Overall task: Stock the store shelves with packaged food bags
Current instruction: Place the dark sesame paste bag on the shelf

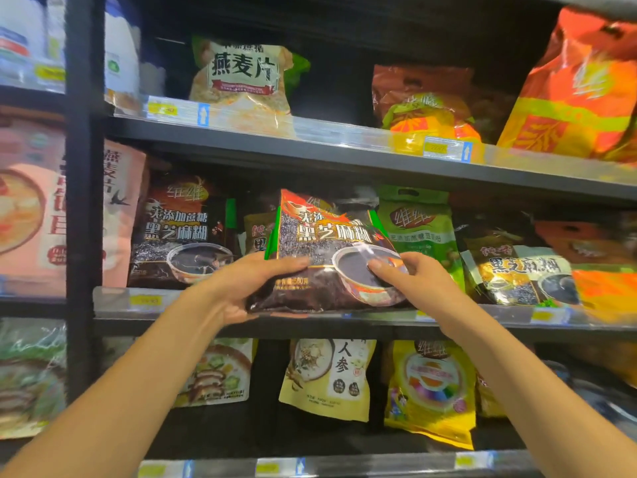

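Note:
A dark black-sesame-paste bag (320, 243) with green edges and a bowl picture leans at the front of the middle shelf (241, 326). My left hand (244, 288) grips its lower left corner, thumb across the front and fingers under the bottom. My right hand (413, 277) holds its lower right side, thumb pressed on the bowl picture. The bag's bottom rests at the shelf's front lip, its top tilted back between a similar dark bag (179, 232) on the left and a green bag (418, 232) on the right.
The upper shelf (344, 150) carries an oat-flake bag (241, 74) and orange bags (579, 91). Another black-sesame bag (517, 270) lies right of the green one. Yellow bags (431, 391) stand on the lower shelf. A black upright post (84, 201) divides the shelving at left.

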Demonstrator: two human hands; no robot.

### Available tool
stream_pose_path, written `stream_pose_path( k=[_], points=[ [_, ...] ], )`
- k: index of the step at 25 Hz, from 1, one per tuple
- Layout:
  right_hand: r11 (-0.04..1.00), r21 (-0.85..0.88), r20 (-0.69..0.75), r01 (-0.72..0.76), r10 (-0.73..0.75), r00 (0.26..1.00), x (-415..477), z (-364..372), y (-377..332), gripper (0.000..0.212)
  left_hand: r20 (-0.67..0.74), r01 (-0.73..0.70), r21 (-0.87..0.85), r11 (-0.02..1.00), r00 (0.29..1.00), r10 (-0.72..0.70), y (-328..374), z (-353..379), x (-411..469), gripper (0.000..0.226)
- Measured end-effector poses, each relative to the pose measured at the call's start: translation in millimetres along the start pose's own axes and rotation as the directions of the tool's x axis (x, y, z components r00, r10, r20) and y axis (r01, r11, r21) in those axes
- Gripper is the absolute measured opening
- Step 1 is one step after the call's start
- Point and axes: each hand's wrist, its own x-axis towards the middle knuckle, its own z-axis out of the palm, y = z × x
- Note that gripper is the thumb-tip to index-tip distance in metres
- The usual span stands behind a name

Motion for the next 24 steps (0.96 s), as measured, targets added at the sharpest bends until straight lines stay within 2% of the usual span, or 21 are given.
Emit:
stream_pose_path(
  k=[2, 4, 6, 9, 10, 13, 15, 17, 18, 24],
  points=[
    [0.999, 0.036, 0.030, -0.035, 0.034, 0.999, -23, -9, 17, 0.046, 0.001, -0.029, 0.018, 0.999, 1.000, 0.029, -18, 10, -16, 0.019],
    [0.991, 0.100, 0.085, -0.085, 0.077, 0.993, -47, -15, 36, 0.058, 0.018, -0.050, 0.016, 0.999, 0.999, 0.049, -41, 17, -31, 0.037],
    [0.959, 0.248, 0.159, -0.139, 0.101, 0.982, -75, -16, 54, 0.057, 0.044, -0.057, 0.022, 0.998, 0.997, 0.056, -68, 27, -49, 0.055],
    [0.879, 0.405, 0.266, -0.251, 0.149, 0.952, -114, -11, 86, 0.062, 0.005, -0.024, 0.038, 0.999, 1.000, 0.024, -115, 44, -80, 0.061],
    [0.874, 0.406, 0.275, -0.267, 0.161, 0.948, -130, -8, 94, 0.061, -0.007, 0.007, 0.063, 0.998, 1.000, -0.007, -129, 51, -92, 0.063],
    [0.889, 0.360, 0.182, -0.284, 0.232, 0.956, -170, 3, 122, 0.053, -0.005, 0.117, 0.091, 0.989, 0.993, -0.117, -168, 70, -124, 0.072],
    [0.880, 0.371, 0.151, -0.296, 0.257, 0.954, -195, 10, 134, 0.041, -0.045, 0.172, 0.055, 0.984, 0.985, -0.169, -184, 79, -146, 0.068],
    [0.862, 0.394, 0.153, -0.318, 0.280, 0.948, -221, 18, 143, 0.041, -0.070, 0.234, -0.006, 0.972, 0.970, -0.234, -196, 84, -169, 0.065],
    [0.860, 0.394, 0.162, -0.325, 0.283, 0.945, -235, 22, 145, 0.041, -0.079, 0.261, -0.023, 0.965, 0.962, -0.262, -203, 86, -181, 0.072],
    [0.857, 0.388, 0.224, -0.340, 0.270, 0.936, -280, 45, 147, 0.040, -0.271, 0.262, -0.104, 0.959, 0.921, -0.281, -235, 88, -231, 0.102]
  ],
)
